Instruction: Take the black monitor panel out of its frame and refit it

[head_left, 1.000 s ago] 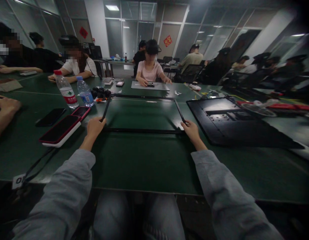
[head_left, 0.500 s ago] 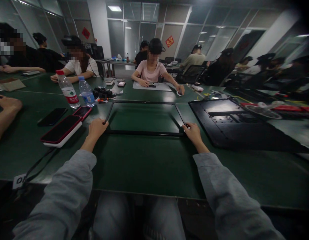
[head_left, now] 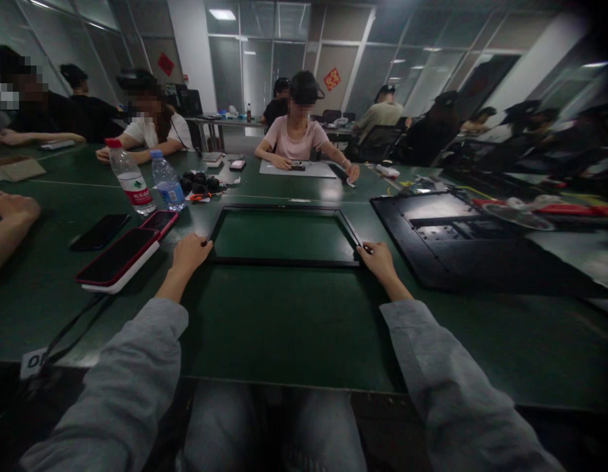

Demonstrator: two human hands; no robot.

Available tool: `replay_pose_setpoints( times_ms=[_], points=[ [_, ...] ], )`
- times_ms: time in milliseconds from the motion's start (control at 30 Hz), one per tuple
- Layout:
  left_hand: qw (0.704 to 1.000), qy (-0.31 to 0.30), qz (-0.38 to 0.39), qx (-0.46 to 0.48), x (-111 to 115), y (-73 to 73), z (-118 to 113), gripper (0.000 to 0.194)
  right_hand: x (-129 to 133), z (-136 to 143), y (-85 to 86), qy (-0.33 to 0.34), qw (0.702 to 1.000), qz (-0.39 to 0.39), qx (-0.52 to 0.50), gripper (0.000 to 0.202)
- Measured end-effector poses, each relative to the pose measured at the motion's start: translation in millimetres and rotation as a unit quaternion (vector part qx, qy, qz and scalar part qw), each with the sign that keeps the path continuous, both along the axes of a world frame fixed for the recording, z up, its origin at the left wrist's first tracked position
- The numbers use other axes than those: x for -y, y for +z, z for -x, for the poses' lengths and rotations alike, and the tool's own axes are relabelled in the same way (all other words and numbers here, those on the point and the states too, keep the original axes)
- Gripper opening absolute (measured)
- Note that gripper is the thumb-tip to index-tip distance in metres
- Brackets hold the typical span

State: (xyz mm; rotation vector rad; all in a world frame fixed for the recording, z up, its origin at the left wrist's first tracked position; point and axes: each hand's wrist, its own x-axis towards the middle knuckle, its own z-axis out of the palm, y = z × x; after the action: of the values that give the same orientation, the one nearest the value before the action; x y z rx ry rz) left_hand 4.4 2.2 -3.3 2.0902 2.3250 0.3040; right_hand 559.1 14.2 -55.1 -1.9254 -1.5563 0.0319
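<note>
A thin black rectangular frame (head_left: 284,263) lies level over the green table, with the green surface showing through its middle. My left hand (head_left: 189,255) is closed on the frame's left side. On the opposite side, my right hand (head_left: 379,259) grips the frame between thumb and fingers. Whether the frame touches the table is hard to tell. A large black panel (head_left: 441,252) with a metal plate and small parts on it lies right of my right hand. Two phones, one red-rimmed (head_left: 119,255) on a white block, are left of my left hand.
Two bottles, one red-capped (head_left: 131,180) and one blue-capped (head_left: 166,183), stand beyond the phones near black round items (head_left: 199,182). Another person's hand (head_left: 13,213) rests at the left edge. A person (head_left: 296,134) works across the green table (head_left: 294,328).
The frame's far edge has dropped slightly, so it lies flatter. Both hands keep their hold and have barely moved. The view has shifted a little.
</note>
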Motion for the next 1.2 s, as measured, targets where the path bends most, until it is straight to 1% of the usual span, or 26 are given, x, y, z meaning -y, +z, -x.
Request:
replay_pose_setpoints(
  times_ms=[167,300,433,567,633,700,767,833,900,967,1033,1100,1200],
  points=[
    [1.000,-0.005,0.000,-0.015,-1.4,-0.1,1.0,0.052,-3.0,-3.7,-4.7,0.007,1.000,-0.007,0.005,0.040],
    [1.000,0.001,-0.005,-0.010,-0.9,-1.6,2.3,0.051,-2.0,-2.8,-3.0,0.009,1.000,-0.009,-0.004,0.038],
    [0.999,0.000,-0.012,0.030,-2.7,-3.7,3.8,0.054,-1.6,-1.7,-0.1,0.006,1.000,0.001,-0.009,0.038],
    [0.993,-0.013,-0.039,0.109,-9.1,-5.7,3.9,0.060,-4.3,-7.3,-2.5,0.043,0.999,0.009,-0.013,0.048],
    [0.986,-0.045,-0.053,0.152,-11.3,-5.7,2.8,0.067,-5.6,-11.5,-5.5,0.062,0.998,0.009,-0.014,0.055],
    [0.979,-0.101,-0.047,0.171,-10.3,-4.5,0.0,0.074,-5.8,-14.4,-8.1,0.077,0.997,0.007,-0.014,0.059],
    [0.973,-0.163,-0.014,0.164,-5.7,-1.8,-5.0,0.082,-4.8,-14.2,-8.9,0.079,0.997,-0.005,-0.015,0.061],
    [0.966,-0.207,0.032,0.152,0.6,1.7,-11.4,0.088,-2.9,-10.9,-7.6,0.069,0.997,-0.021,-0.015,0.060],
    [0.961,-0.230,0.060,0.142,5.9,5.3,-17.2,0.082,-0.5,-6.2,-4.6,0.055,0.998,-0.034,-0.017,0.058],
    [0.958,-0.238,0.065,0.145,8.3,8.1,-21.1,0.065,2.1,-2.6,-1.4,0.044,0.998,-0.042,-0.027,0.055],
    [0.957,-0.235,0.050,0.159,8.0,9.6,-23.4,0.049,4.3,-1.4,0.8,0.028,0.997,-0.054,-0.047,0.053],
    [0.958,-0.226,0.036,0.172,6.5,9.9,-24.9,0.044,5.6,-2.5,1.5,0.008,0.995,-0.067,-0.075,0.051],
    [0.958,-0.213,0.031,0.187,5.1,9.0,-27.3,0.045,5.6,-5.5,0.5,-0.013,0.990,-0.069,-0.126,0.050]
  ],
)
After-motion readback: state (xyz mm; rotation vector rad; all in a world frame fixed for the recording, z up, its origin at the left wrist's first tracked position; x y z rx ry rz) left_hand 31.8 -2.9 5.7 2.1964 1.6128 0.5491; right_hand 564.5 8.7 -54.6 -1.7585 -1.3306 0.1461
